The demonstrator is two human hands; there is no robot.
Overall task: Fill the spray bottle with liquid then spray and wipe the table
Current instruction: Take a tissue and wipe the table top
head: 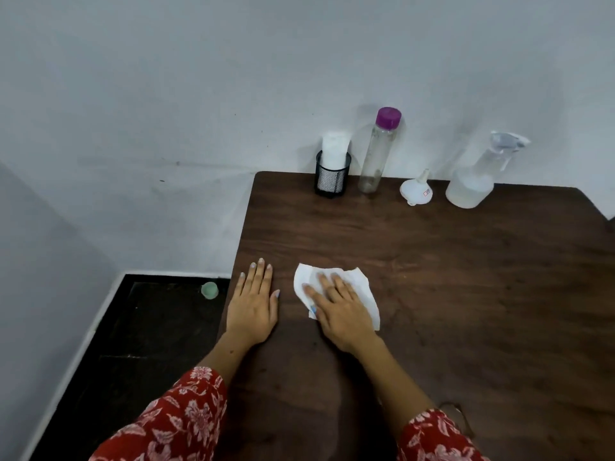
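Observation:
A white paper tissue (pixel 361 281) lies on the dark wooden table (pixel 466 277), near its left edge. My right hand (pixel 342 311) presses flat on the tissue with straight fingers. My left hand (pixel 254 301) rests flat on the bare wood beside it, at the table's left edge. At the back right stands the clear spray bottle (pixel 476 176) with liquid in its lower part and its trigger head on. A small white funnel (pixel 417 191) lies to its left. A tall clear bottle with a purple cap (pixel 377 151) stands further left and looks nearly empty.
A black mesh cup (pixel 332 176) holding white tissues stands at the back, against the white wall. Left of the table is dark floor with a small green cap-like object (pixel 209 290). The table's left edge runs just beside my left hand.

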